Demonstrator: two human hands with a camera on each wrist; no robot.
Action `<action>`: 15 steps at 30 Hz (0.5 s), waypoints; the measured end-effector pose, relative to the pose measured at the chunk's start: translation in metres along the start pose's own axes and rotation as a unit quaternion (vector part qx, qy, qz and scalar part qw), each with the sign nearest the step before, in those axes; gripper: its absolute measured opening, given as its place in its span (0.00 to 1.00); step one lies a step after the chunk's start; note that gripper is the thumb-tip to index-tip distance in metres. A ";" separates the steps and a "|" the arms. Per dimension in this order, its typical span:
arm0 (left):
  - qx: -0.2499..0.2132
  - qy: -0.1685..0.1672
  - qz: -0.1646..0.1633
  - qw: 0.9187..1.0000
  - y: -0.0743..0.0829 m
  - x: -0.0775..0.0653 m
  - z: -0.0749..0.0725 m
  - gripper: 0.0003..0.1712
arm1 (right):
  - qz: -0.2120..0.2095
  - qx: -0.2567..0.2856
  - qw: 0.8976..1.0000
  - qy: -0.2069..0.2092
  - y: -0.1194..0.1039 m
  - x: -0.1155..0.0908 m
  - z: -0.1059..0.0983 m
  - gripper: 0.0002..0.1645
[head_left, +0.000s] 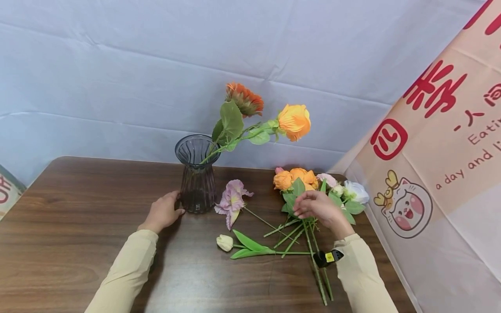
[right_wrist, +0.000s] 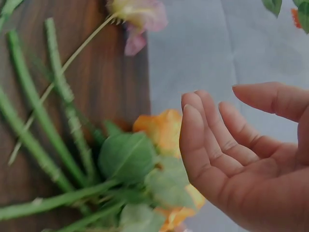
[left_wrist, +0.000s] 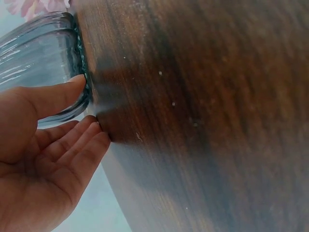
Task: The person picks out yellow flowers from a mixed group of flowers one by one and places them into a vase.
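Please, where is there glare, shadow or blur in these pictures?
Head view: a pale sheen on the tabletop, a shadow beside the left sleeve; left wrist view: bright streaks on the ribbed vase, dark shadows by the left hand; right wrist view: purple flower and green stems soft-focused, right hand a little clearer.

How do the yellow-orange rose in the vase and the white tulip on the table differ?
The yellow-orange rose leans with its stem in the ribbed vase, while the white tulip lies on the wooden table. The rose's bloom is larger and layered; the tulip's is smaller and closed. The rose's leaves are rounded; the tulip's are long and pointed. Both have green stems.
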State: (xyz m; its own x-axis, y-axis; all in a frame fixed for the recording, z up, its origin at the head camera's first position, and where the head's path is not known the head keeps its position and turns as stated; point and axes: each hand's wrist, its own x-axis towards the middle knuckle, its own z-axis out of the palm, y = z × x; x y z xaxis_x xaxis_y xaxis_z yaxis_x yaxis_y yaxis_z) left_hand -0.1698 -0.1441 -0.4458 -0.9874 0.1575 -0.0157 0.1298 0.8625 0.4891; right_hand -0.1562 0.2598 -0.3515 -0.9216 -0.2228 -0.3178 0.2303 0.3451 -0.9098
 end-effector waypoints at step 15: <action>-0.004 -0.003 -0.010 1.000 0.000 -0.001 0.000 0.32 | 0.056 -0.018 0.997 0.048 0.048 -0.012 -0.013 0.10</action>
State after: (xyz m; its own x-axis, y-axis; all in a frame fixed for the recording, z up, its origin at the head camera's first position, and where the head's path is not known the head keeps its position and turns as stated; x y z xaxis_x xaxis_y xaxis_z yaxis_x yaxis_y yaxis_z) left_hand -0.1691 -0.1439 -0.4458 -0.9891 0.1439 -0.0313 0.1097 0.8619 0.4951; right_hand -0.1382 0.2906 -0.3875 -0.9168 -0.0941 -0.3881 0.3234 0.3949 -0.8599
